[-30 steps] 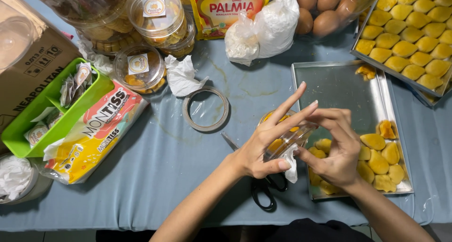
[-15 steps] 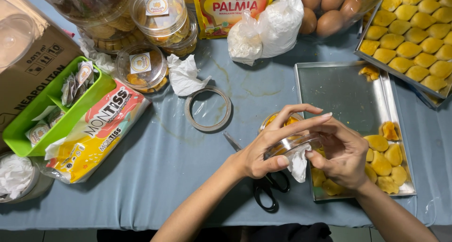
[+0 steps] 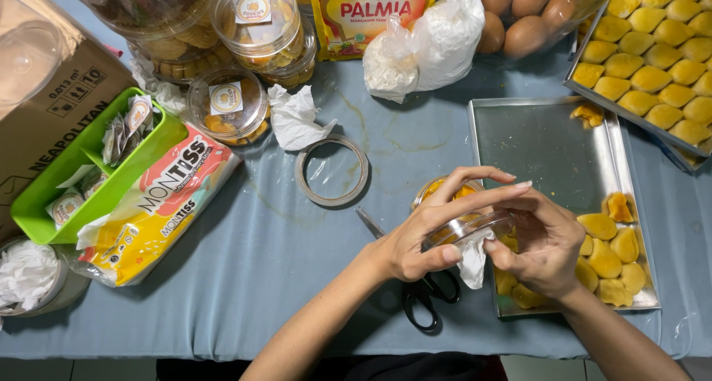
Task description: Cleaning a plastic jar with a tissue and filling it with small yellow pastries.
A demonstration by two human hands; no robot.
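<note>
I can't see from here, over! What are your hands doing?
Left hand and right hand both gripping a clear round jar of yellow cookies. White tissue under it. Scissors beneath, metal tray alongside.

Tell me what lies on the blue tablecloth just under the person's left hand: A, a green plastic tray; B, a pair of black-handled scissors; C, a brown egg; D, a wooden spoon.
B: the black-handled scissors lie on the blue tablecloth just below the left hand.
</note>
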